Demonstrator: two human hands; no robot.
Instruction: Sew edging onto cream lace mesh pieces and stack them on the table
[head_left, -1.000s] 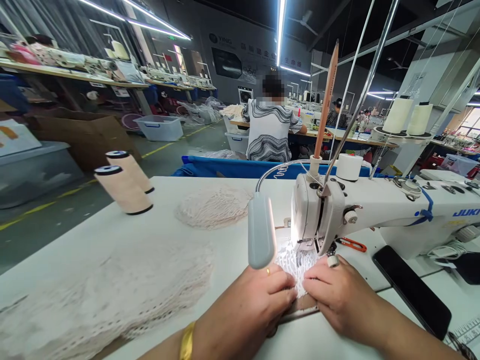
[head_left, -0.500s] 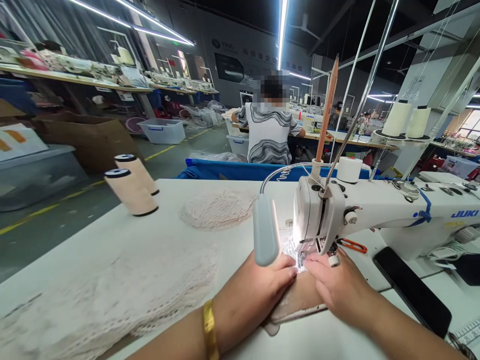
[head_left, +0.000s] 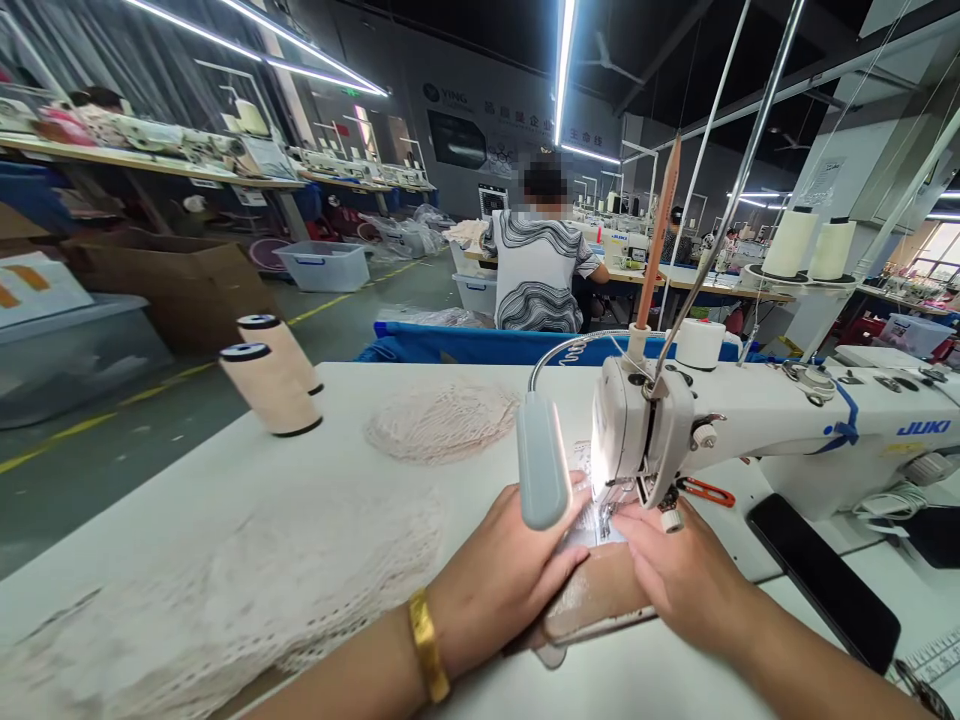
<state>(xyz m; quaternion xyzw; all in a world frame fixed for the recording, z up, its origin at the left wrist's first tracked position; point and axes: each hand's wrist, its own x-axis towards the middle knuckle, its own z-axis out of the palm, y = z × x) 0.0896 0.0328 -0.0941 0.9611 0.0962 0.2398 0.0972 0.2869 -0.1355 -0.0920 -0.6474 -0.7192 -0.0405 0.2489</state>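
The left hand [head_left: 517, 560] lies spread, thumb parted from the fingers, whose tips the lamp [head_left: 543, 465] partly hides; the right hand [head_left: 682, 565] sets its fingertips just beside the presser foot [head_left: 604, 520], and whether they pinch anything I cannot tell; the white lace piece [head_left: 582, 458] lies at the foot of the sewing machine [head_left: 628, 430]; compared with a second ago, it has passed farther back, baring more brown plate [head_left: 600, 590], and the left thumb has opened; two peach thread cones [head_left: 274, 395], two lace heaps [head_left: 442, 422] and one phone [head_left: 825, 580] are on the table [head_left: 337, 460]; both hands converge, backs upward.
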